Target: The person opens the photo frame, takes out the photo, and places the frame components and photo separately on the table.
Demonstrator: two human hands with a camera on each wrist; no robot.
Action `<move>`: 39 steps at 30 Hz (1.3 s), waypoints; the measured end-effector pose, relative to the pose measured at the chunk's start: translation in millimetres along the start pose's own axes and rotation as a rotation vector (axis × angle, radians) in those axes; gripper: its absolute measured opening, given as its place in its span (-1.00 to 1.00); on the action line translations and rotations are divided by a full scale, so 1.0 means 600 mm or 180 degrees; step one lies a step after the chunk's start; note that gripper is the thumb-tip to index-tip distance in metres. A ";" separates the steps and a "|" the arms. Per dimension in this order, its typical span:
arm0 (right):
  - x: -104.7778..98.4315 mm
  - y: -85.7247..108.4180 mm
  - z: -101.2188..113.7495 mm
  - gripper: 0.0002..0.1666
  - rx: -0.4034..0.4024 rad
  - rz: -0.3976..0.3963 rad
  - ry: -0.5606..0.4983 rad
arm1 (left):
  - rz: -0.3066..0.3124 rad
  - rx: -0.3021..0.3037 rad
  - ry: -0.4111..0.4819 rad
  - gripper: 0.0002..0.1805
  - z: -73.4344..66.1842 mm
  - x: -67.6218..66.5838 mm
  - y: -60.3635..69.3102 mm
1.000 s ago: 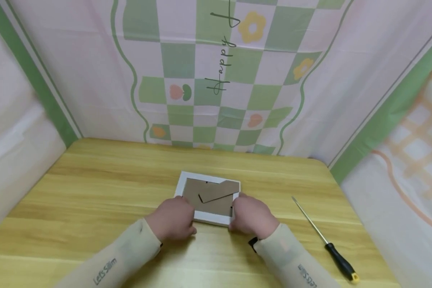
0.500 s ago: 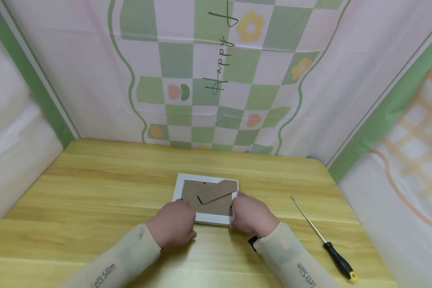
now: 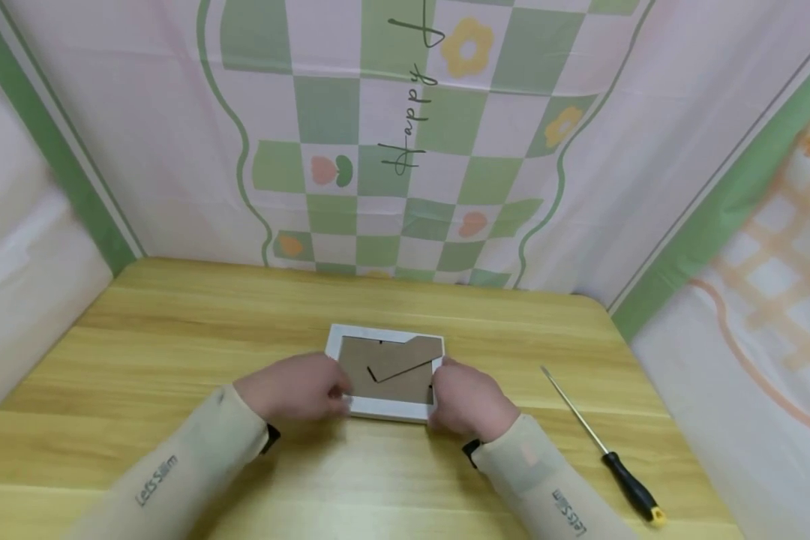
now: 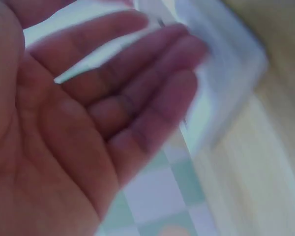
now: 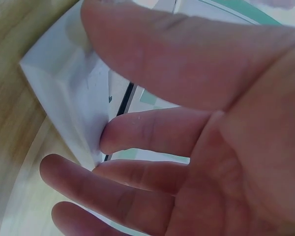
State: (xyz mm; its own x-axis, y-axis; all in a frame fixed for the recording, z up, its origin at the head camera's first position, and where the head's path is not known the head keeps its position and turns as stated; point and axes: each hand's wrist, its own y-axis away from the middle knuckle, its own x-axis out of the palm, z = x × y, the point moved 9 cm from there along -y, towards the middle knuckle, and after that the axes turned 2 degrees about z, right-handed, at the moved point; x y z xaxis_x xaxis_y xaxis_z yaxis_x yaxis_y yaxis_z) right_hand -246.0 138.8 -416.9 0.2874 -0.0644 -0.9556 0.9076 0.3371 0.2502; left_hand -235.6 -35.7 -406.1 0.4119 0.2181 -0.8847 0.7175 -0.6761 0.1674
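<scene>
A white picture frame [image 3: 390, 409] lies back side up on the wooden table, its brown backing board [image 3: 401, 384] and folded easel stand uppermost. My right hand [image 3: 471, 400] grips its near right corner; in the right wrist view the thumb [image 5: 152, 54] and a finger lie on either side of the white edge. My left hand [image 3: 297, 386] is at the frame's left side, fingers loosely extended. In the left wrist view these fingers [image 4: 162, 98] overlap the blurred frame [image 4: 231, 64]; whether they touch it I cannot tell.
A screwdriver [image 3: 621, 472] with a black and yellow handle lies to the right of my right hand, tip pointing away. Behind the table [image 3: 196, 322] hangs a green-and-white checked cloth [image 3: 378, 180], with more cloth at both sides.
My left hand has loosened from the frame's near left edge and moved a little left and away from me. The right hand keeps its grip. The frame has hardly moved on the table.
</scene>
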 end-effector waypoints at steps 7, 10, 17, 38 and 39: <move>0.003 -0.001 0.000 -0.71 0.0059 0.0064 -0.0005 | -0.0138 -0.0411 -0.0069 -0.10 0.065 -0.032 -0.001; 0.003 -0.002 0.000 -0.71 0.0045 0.0063 0.0008 | 0.0046 -0.0515 -0.0024 0.11 0.080 -0.021 0.001; 0.004 -0.002 0.000 -0.71 0.0001 0.0035 -0.0002 | 0.0231 -0.0628 0.0177 0.09 0.100 0.001 -0.003; 0.004 -0.001 -0.003 -0.67 -0.0145 -0.0003 -0.0027 | 0.0187 -0.0653 -0.0041 0.06 0.096 0.016 -0.012; 0.004 0.000 -0.003 -0.67 -0.0151 -0.0004 -0.0029 | 0.0191 -0.0653 -0.0080 0.06 0.094 0.016 -0.012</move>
State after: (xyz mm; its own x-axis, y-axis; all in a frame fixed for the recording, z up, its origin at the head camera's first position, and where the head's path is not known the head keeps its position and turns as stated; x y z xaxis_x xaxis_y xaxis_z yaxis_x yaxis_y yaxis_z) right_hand -245.7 140.2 -419.5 0.2894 -0.0734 -0.9544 0.8925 0.3812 0.2413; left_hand -268.6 -68.3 -440.6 0.4450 0.1623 -0.8807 0.7925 -0.5294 0.3029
